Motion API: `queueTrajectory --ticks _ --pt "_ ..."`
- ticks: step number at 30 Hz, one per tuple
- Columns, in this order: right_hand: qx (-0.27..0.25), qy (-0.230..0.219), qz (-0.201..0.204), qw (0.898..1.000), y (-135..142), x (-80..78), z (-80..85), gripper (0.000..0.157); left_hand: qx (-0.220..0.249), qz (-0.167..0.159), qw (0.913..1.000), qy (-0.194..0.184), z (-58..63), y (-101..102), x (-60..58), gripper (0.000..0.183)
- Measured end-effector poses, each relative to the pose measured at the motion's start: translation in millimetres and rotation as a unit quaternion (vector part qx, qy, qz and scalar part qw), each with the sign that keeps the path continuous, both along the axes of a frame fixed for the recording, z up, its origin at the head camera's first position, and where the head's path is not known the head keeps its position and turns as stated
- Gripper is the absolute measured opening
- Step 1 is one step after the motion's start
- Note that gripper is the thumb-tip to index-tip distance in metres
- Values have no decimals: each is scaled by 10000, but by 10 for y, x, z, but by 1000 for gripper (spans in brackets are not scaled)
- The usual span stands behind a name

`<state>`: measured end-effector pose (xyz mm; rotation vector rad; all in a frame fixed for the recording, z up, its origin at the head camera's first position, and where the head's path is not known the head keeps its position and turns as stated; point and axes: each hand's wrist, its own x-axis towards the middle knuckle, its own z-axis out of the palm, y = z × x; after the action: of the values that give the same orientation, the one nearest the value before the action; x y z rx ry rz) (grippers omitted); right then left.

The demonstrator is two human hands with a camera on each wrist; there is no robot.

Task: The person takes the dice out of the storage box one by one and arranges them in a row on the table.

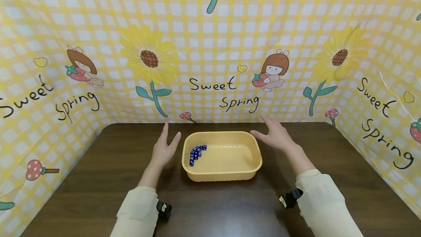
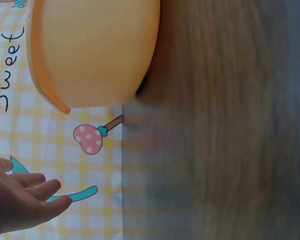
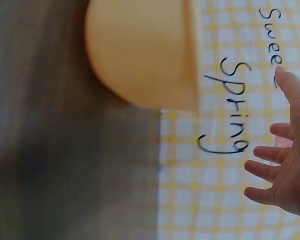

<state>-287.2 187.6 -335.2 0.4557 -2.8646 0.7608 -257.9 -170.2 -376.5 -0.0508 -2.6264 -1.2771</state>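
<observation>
A yellow plastic basin (image 1: 227, 175) stands on the brown table, with several dark blue dice (image 1: 196, 153) bunched at its left end. My left hand (image 1: 163, 150) hovers to the left of the basin, fingers spread and holding nothing; in the left wrist view the same hand (image 2: 25, 197) shows its fingers extended, apart from the basin wall (image 2: 97, 60). On the other side, my right hand (image 1: 275, 134) is held near the basin's back right corner, thumb toward the rim. The right wrist view shows that hand (image 3: 290, 165) with fingers spread and nothing in them.
A dark wood tabletop (image 1: 223, 207) lies under the basin. Behind and at both sides hangs a yellow checked cloth (image 1: 210, 46) printed with sunflowers and lettering. A small black device (image 1: 163, 209) is worn on the left wrist, another device (image 1: 291, 198) on the right.
</observation>
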Motion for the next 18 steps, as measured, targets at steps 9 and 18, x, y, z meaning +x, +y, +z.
queueTrajectory --ticks 9,18 --pt "-108 98 345 9993 -193 -21 249 75 1099 164 9938 -93 -45 77 6 67" --pt "-495 84 785 9956 -454 -63 341 71 2380 134 9711 -134 -107 175 12 55"
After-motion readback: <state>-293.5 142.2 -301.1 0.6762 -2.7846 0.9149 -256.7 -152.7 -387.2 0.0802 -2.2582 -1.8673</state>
